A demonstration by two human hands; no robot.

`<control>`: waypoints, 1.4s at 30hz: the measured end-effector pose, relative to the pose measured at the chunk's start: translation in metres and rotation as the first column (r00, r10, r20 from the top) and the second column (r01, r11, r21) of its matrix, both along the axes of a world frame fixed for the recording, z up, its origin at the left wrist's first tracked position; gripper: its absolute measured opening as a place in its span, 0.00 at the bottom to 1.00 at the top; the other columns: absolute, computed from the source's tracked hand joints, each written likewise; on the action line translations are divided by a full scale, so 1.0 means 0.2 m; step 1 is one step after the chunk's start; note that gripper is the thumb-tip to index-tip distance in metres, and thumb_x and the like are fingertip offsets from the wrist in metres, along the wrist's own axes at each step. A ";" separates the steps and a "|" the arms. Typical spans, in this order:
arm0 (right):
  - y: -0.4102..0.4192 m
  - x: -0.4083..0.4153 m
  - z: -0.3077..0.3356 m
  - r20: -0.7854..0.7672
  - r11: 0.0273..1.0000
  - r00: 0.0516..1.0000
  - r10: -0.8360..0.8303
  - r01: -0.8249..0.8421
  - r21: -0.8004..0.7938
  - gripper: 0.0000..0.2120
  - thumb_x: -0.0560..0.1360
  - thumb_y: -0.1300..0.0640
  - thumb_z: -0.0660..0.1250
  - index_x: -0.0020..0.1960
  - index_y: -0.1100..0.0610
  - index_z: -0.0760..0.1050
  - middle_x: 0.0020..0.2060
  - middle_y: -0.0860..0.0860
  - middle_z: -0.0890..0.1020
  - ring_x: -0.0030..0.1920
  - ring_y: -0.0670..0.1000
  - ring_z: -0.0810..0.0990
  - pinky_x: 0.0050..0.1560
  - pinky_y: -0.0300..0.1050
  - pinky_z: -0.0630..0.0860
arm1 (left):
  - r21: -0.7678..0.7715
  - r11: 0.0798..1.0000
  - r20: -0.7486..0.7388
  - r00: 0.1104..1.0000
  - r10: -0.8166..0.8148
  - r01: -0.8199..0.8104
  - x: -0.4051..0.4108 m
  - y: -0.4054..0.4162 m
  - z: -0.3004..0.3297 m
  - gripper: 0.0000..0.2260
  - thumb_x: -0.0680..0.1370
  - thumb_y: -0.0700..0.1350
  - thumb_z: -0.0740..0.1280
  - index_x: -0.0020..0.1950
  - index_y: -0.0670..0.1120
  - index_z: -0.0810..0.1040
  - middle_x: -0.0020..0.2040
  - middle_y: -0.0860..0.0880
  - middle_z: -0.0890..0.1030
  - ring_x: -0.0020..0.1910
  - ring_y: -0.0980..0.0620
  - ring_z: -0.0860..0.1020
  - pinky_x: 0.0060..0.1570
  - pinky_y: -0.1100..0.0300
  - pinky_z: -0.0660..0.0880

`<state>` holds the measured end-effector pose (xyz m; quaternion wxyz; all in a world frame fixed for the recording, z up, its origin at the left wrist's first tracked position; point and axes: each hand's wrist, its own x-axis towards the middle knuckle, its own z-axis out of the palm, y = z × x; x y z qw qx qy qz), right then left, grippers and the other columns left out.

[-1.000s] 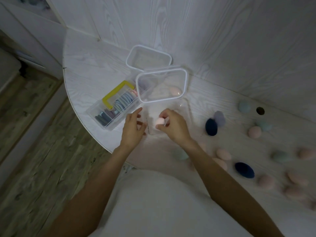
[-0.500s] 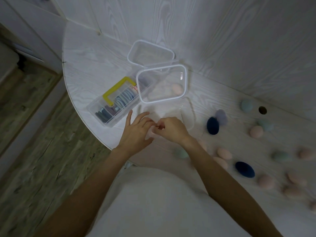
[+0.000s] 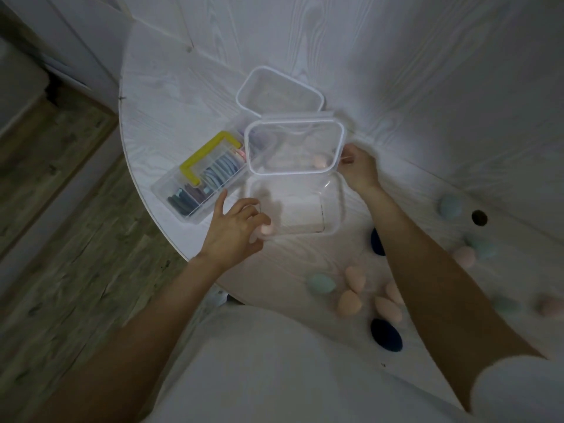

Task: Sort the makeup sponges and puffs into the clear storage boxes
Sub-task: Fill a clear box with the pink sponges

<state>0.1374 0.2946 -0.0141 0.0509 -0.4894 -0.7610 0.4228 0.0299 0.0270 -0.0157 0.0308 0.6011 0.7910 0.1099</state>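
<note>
On the white wood-grain table (image 3: 171,96), a clear plastic storage box (image 3: 334,206) sits open, its white-rimmed clear lid (image 3: 294,148) raised. The right hand (image 3: 358,169) pinches the lid's right edge. The left hand (image 3: 235,227), fingers curled, holds a pink makeup sponge (image 3: 266,229) at the box's near-left corner.

A clear box (image 3: 331,206) is set near the table (image 3: 171,96) edge, its raised lid (image 3: 294,148) behind it. A divided case (image 3: 198,181) is placed just left. Loose sponges (image 3: 351,288) are scattered to the right, nearer the person.
</note>
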 end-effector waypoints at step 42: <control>-0.53 0.10 0.11 0.135 0.900 0.891 0.433 -0.419 -0.121 0.10 0.72 0.57 0.69 0.54 0.53 0.79 0.53 0.53 0.79 0.45 0.47 0.75 0.48 0.39 0.72 | -0.098 0.994 0.006 0.999 -0.042 0.042 -0.04 0.17 0.09 0.03 0.67 0.45 0.74 0.35 0.52 0.84 0.31 0.51 0.82 0.41 0.50 0.81 0.71 0.38 0.46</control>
